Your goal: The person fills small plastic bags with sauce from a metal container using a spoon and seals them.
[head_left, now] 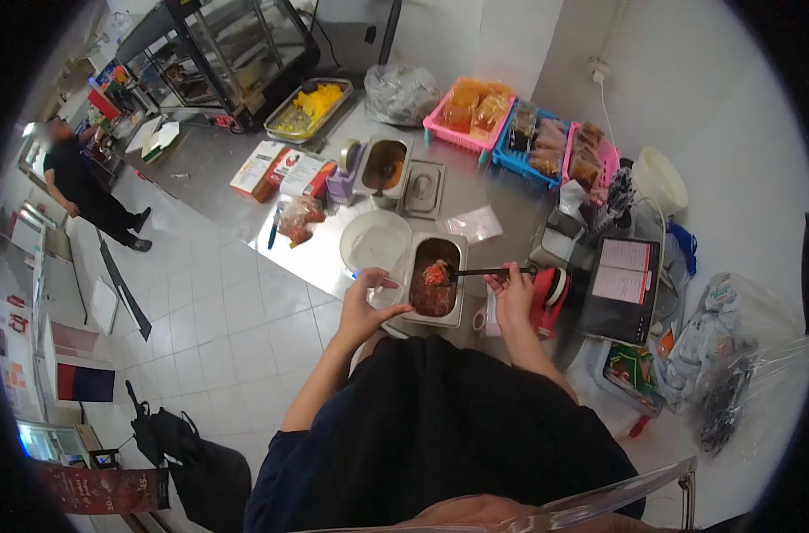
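Observation:
My right hand point(513, 300) is closed round the black handle of a spoon point(489, 272). Its bowl end is over a steel food pan point(462, 306), heaped with red, chunky food point(436, 274). Dark red sauce lies in the same pan. Left of the pan, my left hand point(365, 309) curls its fingers and thumb about a see-through plastic item point(388, 289), whose exact kind is hard to make out. Just beyond that hand stands a round, whitish translucent tub point(375, 240).
Behind the tub are another steel pan point(406, 169) with a brown liquid, a steel lid point(425, 189) and a tape dispenser point(344, 182). Baskets of packets, including a pink basket point(462, 135), line the wall. A tablet point(619, 289) stands at right. A person point(80, 178) stands far left.

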`<state>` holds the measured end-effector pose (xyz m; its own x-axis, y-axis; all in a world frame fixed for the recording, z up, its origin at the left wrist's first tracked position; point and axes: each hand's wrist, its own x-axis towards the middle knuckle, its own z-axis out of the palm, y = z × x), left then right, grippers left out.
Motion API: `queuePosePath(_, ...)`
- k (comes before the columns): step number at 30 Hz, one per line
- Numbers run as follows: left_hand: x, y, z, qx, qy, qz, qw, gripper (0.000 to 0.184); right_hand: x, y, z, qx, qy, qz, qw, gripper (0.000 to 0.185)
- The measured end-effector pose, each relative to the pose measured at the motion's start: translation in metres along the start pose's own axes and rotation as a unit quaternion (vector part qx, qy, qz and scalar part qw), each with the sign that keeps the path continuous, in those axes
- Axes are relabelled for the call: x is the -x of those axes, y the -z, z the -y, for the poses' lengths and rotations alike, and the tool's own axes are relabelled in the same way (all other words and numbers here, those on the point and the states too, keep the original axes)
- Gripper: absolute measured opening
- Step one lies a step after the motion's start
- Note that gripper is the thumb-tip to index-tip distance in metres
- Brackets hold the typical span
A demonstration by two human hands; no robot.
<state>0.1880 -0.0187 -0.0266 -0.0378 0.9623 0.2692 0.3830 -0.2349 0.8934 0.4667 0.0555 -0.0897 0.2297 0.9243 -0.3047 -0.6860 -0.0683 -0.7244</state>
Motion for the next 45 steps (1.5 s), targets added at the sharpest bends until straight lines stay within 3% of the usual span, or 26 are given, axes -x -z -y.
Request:
queuePosePath(7,-0.039,-0.024,-0.015,0.007,-0.067,-0.012,0.998,0.067,0.003,-0.079,0.082,0.022,0.11,0.119,0.987,0.016)
queuePosePath(11,-0.054,-0.041,-0.022,-0.014,-0.092,-0.021,0.995,0.072,0.022,-0.12,0.114,0.111,0.213,0.201,0.95,0.018)
queuePosePath(15,-0.063,-0.055,-0.026,-0.001,-0.131,-0.047,0.99,0.083,0.036,-0.14,0.132,0.266,0.31,0.274,0.871,0.022)
queuePosePath(19,-0.063,-0.055,-0.035,0.009,-0.099,-0.034,0.994,0.091,0.047,-0.153,0.14,0.377,0.431,0.322,0.754,0.024)
queuePosePath(20,-0.064,-0.056,-0.033,0.018,-0.095,-0.03,0.995,0.092,0.056,-0.156,0.143,0.387,0.403,0.335,0.758,0.023)
queuePosePath(23,-0.065,-0.058,-0.029,0.025,-0.1,-0.033,0.994,0.093,0.061,-0.16,0.148,0.504,0.492,0.349,0.618,0.017)
queuePosePath(26,-0.066,-0.059,-0.031,0.037,-0.112,-0.039,0.992,0.093,0.073,-0.173,0.148,0.441,0.575,0.409,0.555,0.009)
queuePosePath(32,-0.063,-0.061,-0.034,0.048,-0.082,-0.041,0.995,0.089,0.076,-0.17,0.142,0.418,0.611,0.454,0.497,0.006)
queuePosePath(38,-0.061,-0.062,-0.044,0.104,-0.088,-0.042,0.99,0.083,0.092,-0.166,0.148,0.397,0.615,0.467,0.495,0.007)
queuePosePath(41,-0.058,-0.056,-0.047,0.117,-0.061,-0.038,0.99,0.082,0.073,-0.151,0.143,0.388,0.613,0.388,0.569,0.009)
queuePosePath(42,-0.057,-0.054,-0.048,0.116,-0.045,-0.033,0.992,0.082,0.067,-0.142,0.142,0.416,0.555,0.333,0.639,0.013)
queuePosePath(44,-0.057,-0.049,-0.039,0.077,-0.062,-0.039,0.994,0.081,0.048,-0.133,0.129,0.205,0.384,0.24,0.868,0.014)
queuePosePath(45,-0.056,-0.044,-0.036,0.054,-0.072,-0.044,0.995,0.08,0.035,-0.128,0.118,0.086,0.275,0.183,0.94,0.014)
